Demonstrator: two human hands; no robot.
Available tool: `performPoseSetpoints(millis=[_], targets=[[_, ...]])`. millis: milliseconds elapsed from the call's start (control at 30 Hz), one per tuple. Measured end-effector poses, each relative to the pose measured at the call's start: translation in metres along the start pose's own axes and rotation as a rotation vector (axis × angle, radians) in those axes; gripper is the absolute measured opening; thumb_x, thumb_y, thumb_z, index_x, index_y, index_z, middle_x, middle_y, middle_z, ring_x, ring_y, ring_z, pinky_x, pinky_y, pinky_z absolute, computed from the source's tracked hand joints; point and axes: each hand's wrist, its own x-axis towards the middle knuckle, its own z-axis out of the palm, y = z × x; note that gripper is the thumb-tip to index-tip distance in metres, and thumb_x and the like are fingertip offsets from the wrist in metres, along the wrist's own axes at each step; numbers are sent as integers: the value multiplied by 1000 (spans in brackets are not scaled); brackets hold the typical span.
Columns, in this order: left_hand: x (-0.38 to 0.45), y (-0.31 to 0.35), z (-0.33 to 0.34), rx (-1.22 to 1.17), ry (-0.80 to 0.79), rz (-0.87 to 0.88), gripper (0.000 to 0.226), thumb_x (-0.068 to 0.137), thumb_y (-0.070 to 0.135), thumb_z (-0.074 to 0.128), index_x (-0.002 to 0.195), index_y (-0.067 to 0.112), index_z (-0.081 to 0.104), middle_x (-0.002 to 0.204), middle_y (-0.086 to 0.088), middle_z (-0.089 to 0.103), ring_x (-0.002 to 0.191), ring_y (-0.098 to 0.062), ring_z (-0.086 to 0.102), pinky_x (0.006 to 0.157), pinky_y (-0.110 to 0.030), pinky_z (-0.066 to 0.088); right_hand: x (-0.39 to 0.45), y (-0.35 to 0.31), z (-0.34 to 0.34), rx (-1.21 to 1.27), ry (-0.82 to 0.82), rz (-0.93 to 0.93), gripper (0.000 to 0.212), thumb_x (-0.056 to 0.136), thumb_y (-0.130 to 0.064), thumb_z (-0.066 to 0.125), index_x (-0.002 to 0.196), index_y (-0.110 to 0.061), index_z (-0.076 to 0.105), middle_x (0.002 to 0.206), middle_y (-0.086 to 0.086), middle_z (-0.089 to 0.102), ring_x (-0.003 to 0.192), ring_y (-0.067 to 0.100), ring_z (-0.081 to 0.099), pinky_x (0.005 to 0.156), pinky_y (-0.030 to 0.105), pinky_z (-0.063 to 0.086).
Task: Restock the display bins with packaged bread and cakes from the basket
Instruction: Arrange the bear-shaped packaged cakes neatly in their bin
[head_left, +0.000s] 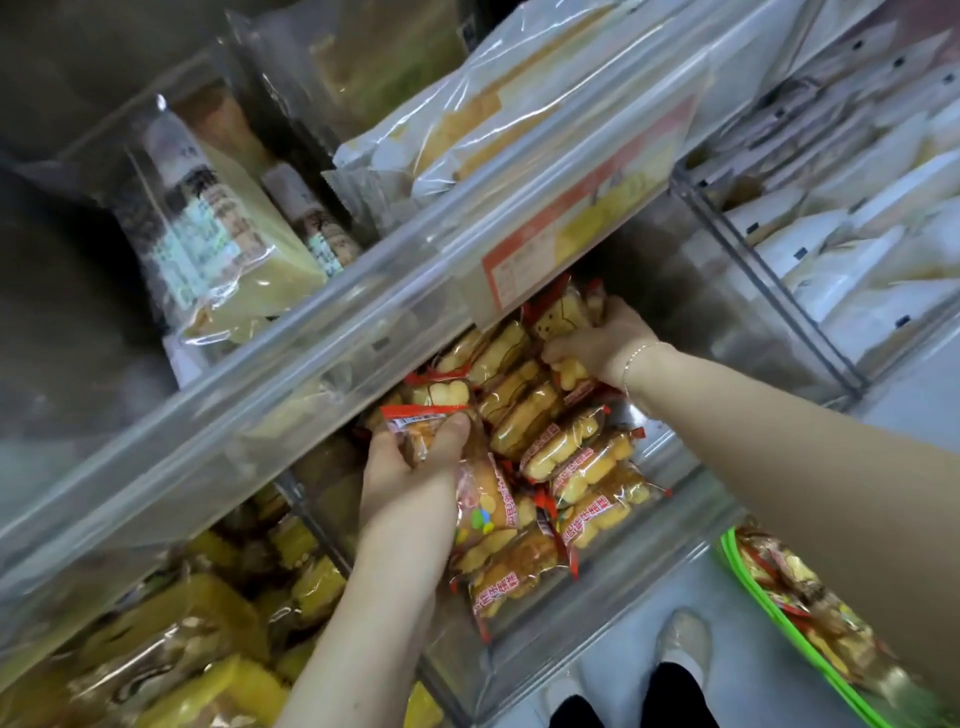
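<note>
Shelving (322, 332) – clear glossy plastic bins, crinkly cellophane packs. Left hand (410, 467) grip holds a red-edged cake pack (421, 423); right hand (597, 343) grip pinches another pack (558, 317). Green basket (769, 613) sits lower right.

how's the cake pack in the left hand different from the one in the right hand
The left hand grips a cake pack at the bin's left edge, its red crimped end showing on top. The right hand grips another pack deeper in, under the shelf above, with a face printed on the cake. Both are clear-wrapped golden cakes with red trim.
</note>
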Motion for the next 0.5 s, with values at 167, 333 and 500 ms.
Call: performPoseSetpoints(millis=[167,333,500], targets=[[0,-1,2,-32,-12,46,27,84,44,67,105,38,51,94,9,66,83,-18,68,72,-32,55,-5,-17,-14,-596,312,-300,69,76,-35,65,134,-19,30,88,3,45,70,24,46,46,25,31],[-2,-2,2,-59,10,68,26,85,42,66,106,37,53,98,7,67,82,-18,69,66,-29,55,0,-22,2,-677,163,-293,74,78,-23,64,142,-21,27,71,-4,41,55,15,42,43,22,27],[-1,1,4,-92,57,86,31,83,44,66,109,32,54,102,3,67,88,-23,68,83,-42,56,6,-28,-3,-810,-34,-343,87,76,-26,65,148,-26,16,84,1,55,66,17,59,45,22,39]])
